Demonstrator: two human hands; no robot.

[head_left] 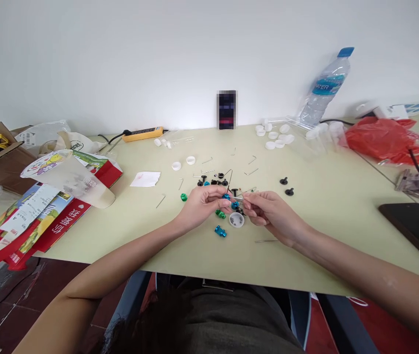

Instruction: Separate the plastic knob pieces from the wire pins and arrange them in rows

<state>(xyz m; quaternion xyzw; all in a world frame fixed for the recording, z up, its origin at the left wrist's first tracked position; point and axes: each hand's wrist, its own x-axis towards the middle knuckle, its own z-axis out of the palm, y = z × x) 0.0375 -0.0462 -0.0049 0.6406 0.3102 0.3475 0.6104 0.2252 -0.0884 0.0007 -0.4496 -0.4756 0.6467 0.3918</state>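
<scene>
My left hand pinches a small blue metal fitting between thumb and fingers. A thin silver metal tool is held in my right hand, its tip against or very near the fitting; its kind is too small to make out. Just below both hands lies a white cap with tiny dark pieces in it. Close by are a green fitting and another blue fitting. Several black screws lie behind, partly hidden by my fingers.
Loose hex keys and white caps are scattered farther back. A tilted plastic cup lies on packaging at left. A water bottle leans on the wall near a red bag. A phone lies at right.
</scene>
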